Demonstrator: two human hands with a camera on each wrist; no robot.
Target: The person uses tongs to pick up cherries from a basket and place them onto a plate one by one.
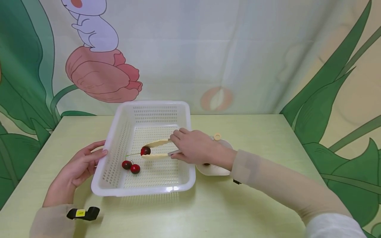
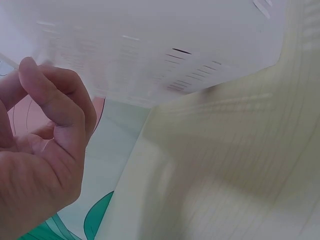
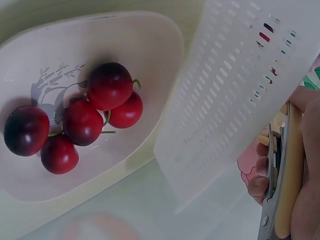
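Observation:
A white perforated plastic basket (image 1: 143,190) stands on the table, its left rim held by my left hand (image 1: 79,164), thumb on the rim and fingers outside. My right hand (image 1: 194,147) grips tongs with cream-coloured tips (image 1: 156,156), reaching in over the basket's right side. Between the tips is a dark red cherry (image 1: 145,151) with a green stem. Two more cherries, one (image 1: 126,165) left of the other (image 1: 135,169), lie on the basket floor. In the right wrist view, the tongs' handle (image 3: 290,175) lies in my palm.
Right of the basket sits a white dish (image 3: 155,35), partly hidden by my right arm in the head view. Several cherries (image 3: 82,122) with stems lie in it. A printed curtain (image 1: 250,59) hangs behind the pale table (image 1: 256,211).

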